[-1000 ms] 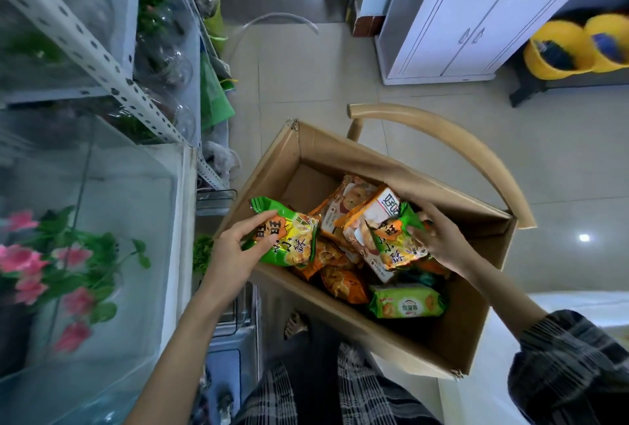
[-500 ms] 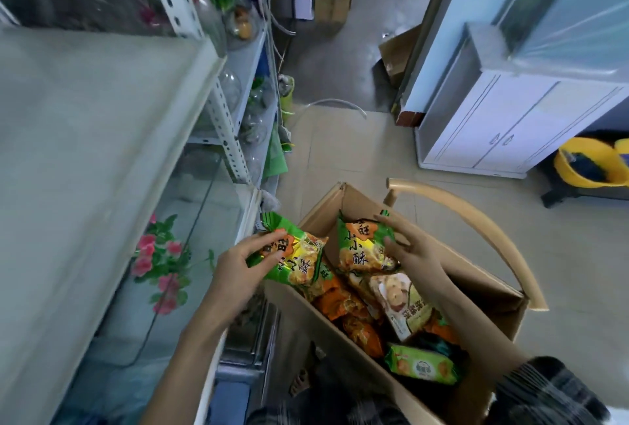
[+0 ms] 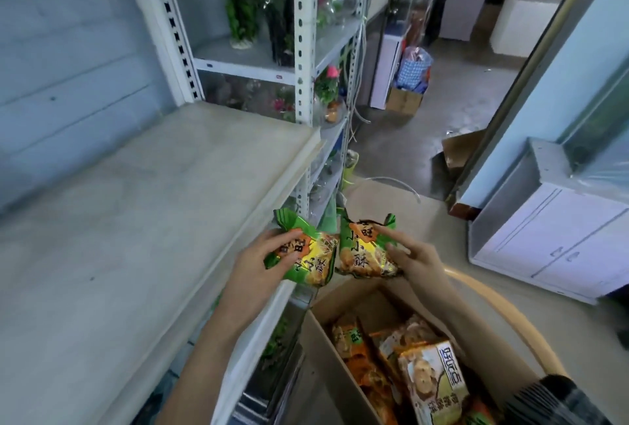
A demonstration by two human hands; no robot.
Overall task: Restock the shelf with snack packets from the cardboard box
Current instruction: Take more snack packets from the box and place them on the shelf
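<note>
My left hand (image 3: 262,263) grips a green and yellow snack packet (image 3: 308,259) at the front edge of the grey shelf board (image 3: 136,213). My right hand (image 3: 413,259) holds a second green packet (image 3: 366,249) right beside the first, above the box. The open cardboard box (image 3: 326,366) stands at the lower right with several orange, green and white snack packets (image 3: 432,380) inside. No packets lie on the shelf board in view.
White perforated shelf posts (image 3: 303,50) rise behind the board, with flowers and glass vases on the far shelves. A curved wooden chair back (image 3: 517,322) arcs behind the box. A white cabinet (image 3: 551,241) stands at the right, and bags sit on the floor beyond.
Both hands have lifted their packets out of the box and up to the shelf's front edge. The view has tilted up, so the shelf board now fills the left side.
</note>
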